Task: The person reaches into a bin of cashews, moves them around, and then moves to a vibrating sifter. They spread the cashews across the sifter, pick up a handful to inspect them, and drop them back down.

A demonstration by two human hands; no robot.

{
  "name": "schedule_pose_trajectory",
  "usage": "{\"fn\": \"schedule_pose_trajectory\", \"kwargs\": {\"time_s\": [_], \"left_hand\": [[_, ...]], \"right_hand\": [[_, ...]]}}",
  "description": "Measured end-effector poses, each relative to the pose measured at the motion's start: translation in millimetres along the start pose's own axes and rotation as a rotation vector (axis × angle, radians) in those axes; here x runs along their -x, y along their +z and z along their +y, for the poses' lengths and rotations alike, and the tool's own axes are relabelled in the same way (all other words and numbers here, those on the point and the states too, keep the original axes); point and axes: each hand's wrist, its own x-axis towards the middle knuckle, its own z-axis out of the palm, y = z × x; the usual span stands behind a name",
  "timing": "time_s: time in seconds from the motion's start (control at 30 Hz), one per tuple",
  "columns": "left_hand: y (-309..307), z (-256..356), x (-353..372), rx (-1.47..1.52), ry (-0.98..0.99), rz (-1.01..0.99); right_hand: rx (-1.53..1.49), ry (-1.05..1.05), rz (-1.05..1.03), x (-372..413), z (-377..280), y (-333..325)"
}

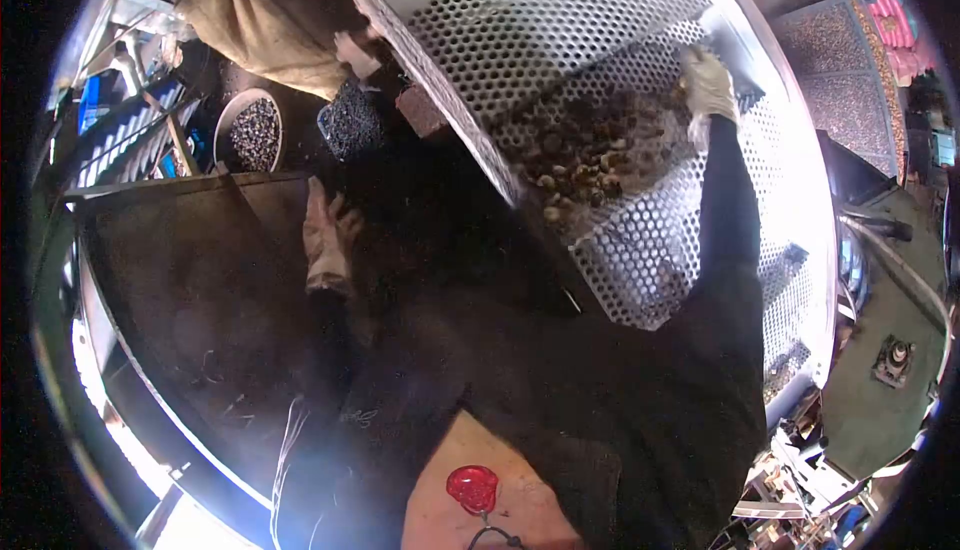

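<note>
My right hand [708,90], in a pale glove, is over the upper right part of a perforated metal tray [560,20]. Its fingers curl inward near a small yellowish-brown piece; what they hold is hard to make out. Brown and whitish nut-like pieces [600,165] lie heaped on the tray to the left of this hand, partly smeared by motion. My left hand [328,240], also gloved, is at the edge of a large dark panel [190,280]. Its fingers are stretched and somewhat apart, with nothing visible in them.
At the upper left stand a round bucket [275,140] of dark and pale pieces and a burlap sack [255,20]. A dark speckled block-like object [350,122] sits beside a reddish-brown block [422,112]. Large mesh trays [835,80] hold many small pieces at the right.
</note>
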Motion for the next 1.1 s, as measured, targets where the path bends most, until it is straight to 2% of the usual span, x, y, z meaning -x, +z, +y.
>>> {"fn": "schedule_pose_trajectory", "kwargs": {"time_s": [0.03,0.1,0.17,0.23,0.27,0.3,0.33,0.37,0.4,0.5,0.53,0.57,0.6,0.67,0.7,0.73,0.77,0.8,0.9,0.93,0.97,1.0,1.03,1.1], "left_hand": [[-2,-2,-1,0.027,-0.011,0.023],[-1,-3,7,0.038,-0.008,0.056],[2,-3,13,0.036,0.006,0.064],[5,-4,7,0.06,-0.02,0.07],[7,-5,4,0.077,-0.045,0.078],[8,-5,3,0.067,-0.058,0.068],[8,-5,3,0.057,-0.068,0.057],[9,-3,2,0.05,-0.074,0.046],[12,2,7,0.039,-0.071,0.046],[19,6,11,0.014,-0.065,0.024],[13,0,8,0.017,-0.066,0.004],[8,-5,7,0.021,-0.074,-0.003],[4,-10,6,0.026,-0.081,-0.01],[3,-15,4,0.02,-0.112,0.0],[7,-13,7,-0.006,-0.117,-0.003],[14,-5,14,-0.033,-0.119,-0.008],[17,-1,17,-0.058,-0.12,-0.016],[15,0,10,-0.058,-0.102,-0.037],[23,8,-13,-0.041,-0.05,-0.097],[29,19,-19,-0.023,-0.022,-0.119],[33,29,-22,-0.006,0.005,-0.143],[42,41,-20,0.019,0.018,-0.133],[53,52,-16,0.046,0.032,-0.123],[55,48,-32,0.062,0.051,-0.153]], "right_hand": [[-0.332,0.109,-0.069,-9,16,23],[0.057,0.008,-0.187,-4,9,34],[0.345,-0.251,-0.201,15,13,37],[0.833,-0.438,-0.186,8,13,28],[1.176,-0.487,-0.167,-6,15,18],[0.639,-0.116,-0.19,4,-9,2],[0.081,0.184,-0.039,14,-34,-14],[0.268,0.102,0.129,-2,-20,-7],[0.253,0.078,0.158,-7,-16,-2],[0.174,-0.067,0.036,-18,-1,31],[0.193,-0.219,0.011,-19,15,44],[0.718,-0.403,-0.079,-19,25,57],[1.205,-0.655,-0.078,-16,30,68],[1.153,-0.86,-0.078,-1,51,70],[0.889,-0.781,-0.215,11,37,48],[0.625,-0.622,-0.25,17,30,39],[0.346,-0.478,-0.252,23,23,30],[0.073,-0.265,-0.163,23,25,26],[0.375,-0.375,-0.005,2,53,18],[0.439,-0.515,0.045,-2,57,15],[0.06,-0.294,-0.031,30,14,-1],[-0.332,-0.074,-0.022,63,-33,-18],[-0.303,-0.083,-0.011,83,-86,-31],[-0.224,-0.13,-0.006,99,-125,-33]]}}
